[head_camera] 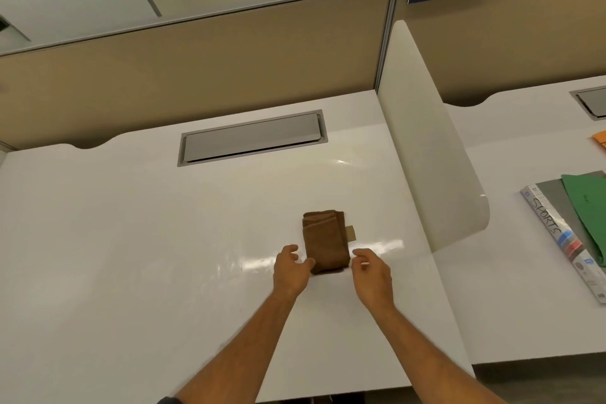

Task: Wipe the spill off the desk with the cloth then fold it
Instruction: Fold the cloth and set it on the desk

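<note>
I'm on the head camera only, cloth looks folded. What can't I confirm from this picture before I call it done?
- Spill: no liquid shows, but glare streaks on the desk beside the hands could mask a thin film.
- Underside of the brown cloth, and the desk beneath it: hidden by the cloth.
- Left hand thumb touches the cloth's near corner; right hand contact is unclear.
- Cloth tag: too small to read.
- Desk's near edge: cut off by the frame and forearms.

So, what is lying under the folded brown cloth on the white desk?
The folded brown cloth rests directly on the glossy white desk. A small tan tag sticks out at its right edge. Whether any spill remains beneath cannot be seen, because the cloth covers that patch.
</note>
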Available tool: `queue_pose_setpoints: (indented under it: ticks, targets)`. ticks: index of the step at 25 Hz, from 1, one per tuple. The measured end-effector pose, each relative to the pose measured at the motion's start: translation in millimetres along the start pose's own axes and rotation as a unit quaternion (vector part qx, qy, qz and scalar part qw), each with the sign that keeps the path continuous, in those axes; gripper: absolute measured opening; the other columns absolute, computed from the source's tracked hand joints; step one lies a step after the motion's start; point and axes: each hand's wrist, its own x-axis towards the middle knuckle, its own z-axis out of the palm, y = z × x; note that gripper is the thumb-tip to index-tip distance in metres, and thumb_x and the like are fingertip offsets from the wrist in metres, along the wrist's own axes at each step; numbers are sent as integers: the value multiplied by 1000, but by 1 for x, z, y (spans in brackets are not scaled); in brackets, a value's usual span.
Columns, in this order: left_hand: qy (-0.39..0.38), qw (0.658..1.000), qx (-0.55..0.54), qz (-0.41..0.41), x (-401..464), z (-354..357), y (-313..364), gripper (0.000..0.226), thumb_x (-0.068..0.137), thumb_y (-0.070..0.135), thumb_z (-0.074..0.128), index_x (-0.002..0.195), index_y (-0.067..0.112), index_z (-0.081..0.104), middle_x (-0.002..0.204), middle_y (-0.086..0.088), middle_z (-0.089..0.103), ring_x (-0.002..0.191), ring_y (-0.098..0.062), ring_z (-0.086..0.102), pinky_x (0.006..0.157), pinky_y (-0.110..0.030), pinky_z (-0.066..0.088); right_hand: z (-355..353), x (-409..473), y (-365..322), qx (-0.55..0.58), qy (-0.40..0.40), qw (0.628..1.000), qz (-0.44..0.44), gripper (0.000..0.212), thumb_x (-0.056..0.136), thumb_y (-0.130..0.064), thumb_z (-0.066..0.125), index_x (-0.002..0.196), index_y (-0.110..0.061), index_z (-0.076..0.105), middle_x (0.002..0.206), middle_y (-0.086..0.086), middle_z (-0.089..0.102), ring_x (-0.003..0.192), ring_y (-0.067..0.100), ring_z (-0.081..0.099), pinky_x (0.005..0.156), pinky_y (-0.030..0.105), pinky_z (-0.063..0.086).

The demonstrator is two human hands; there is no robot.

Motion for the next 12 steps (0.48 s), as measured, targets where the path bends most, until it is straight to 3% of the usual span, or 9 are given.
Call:
queue_pose_setpoints:
  ticks: [3, 5, 9, 12]
  targets:
    - [-55, 997, -34, -48, 2, -1, -9, 63, 96, 26, 71, 151, 15, 43, 145, -10, 58, 129, -28, 58, 101, -34, 47, 8, 15, -12, 61, -89, 989, 103, 49, 95, -20, 64, 141, -17, 49, 139, 10, 56, 124, 27, 57, 100, 36, 49]
    - [-71, 994, -64, -51, 5, 4, -9, 63, 99, 28, 68, 154, 14, 40, 146, -10, 58, 129, -27, 58, 103, -34, 45, 13, 22, -15, 92, -104, 978, 155, 59, 93, -24, 67, 146, -17, 42, 142, 12, 54, 124, 29, 57, 103, 38, 49]
    - [-78, 993, -74, -56, 13, 13, -7, 59, 100, 27, 67, 152, 11, 43, 142, -11, 61, 125, -28, 61, 105, -36, 47, 17, 30, -13, 148, -117, 961, 203, 62, 92, -23, 70, 146, -16, 40, 129, 10, 59, 102, 24, 63, 78, 31, 56]
    - [-108, 988, -95, -56, 18, 12, -8, 46, 99, 18, 66, 142, 11, 54, 127, -9, 69, 113, -25, 68, 92, -32, 56, 16, 32, -17, 180, -131, 949, 224, 44, 93, -24, 68, 133, -14, 52, 126, 10, 63, 104, 26, 63, 73, 30, 51]
